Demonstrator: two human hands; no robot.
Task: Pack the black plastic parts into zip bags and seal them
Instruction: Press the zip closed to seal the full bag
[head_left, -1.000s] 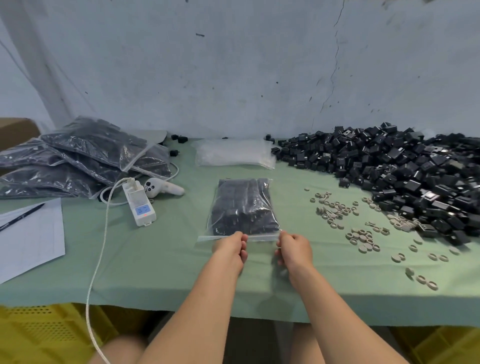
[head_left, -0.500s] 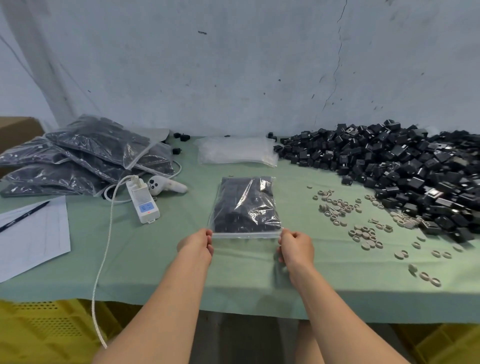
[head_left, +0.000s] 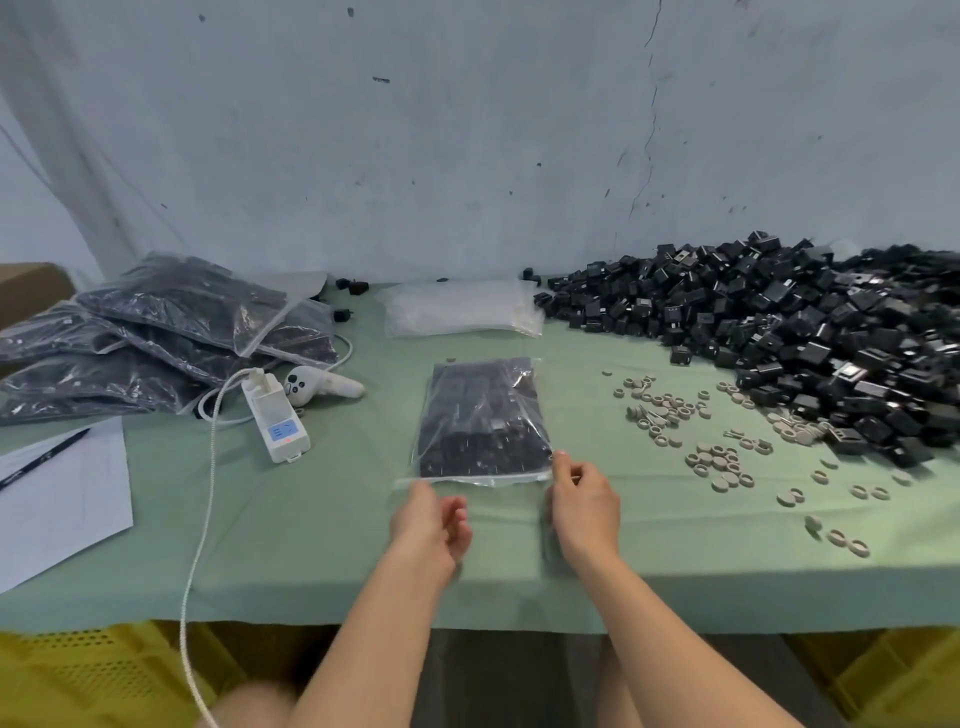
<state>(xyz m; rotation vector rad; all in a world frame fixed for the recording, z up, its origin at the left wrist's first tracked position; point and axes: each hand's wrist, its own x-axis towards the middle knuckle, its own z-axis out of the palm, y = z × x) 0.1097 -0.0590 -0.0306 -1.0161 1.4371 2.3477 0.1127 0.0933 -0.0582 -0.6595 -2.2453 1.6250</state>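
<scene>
A clear zip bag (head_left: 483, 421) full of black parts lies flat on the surface (head_left: 311, 545), zip edge nearest. Loose black parts (head_left: 779, 332) heap at right, filled bags (head_left: 171, 332) at left, empty bags (head_left: 462, 309) behind.

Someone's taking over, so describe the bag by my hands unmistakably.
On the green table, look between the black parts heap, right, and the stacked filled bags, left. The bag lies alone and flat, left hand and right hand at its near edge.

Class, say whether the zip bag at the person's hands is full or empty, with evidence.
Full: the zip bag is packed with black parts up to its near strip. Whether that strip is sealed, I cannot tell.
</scene>
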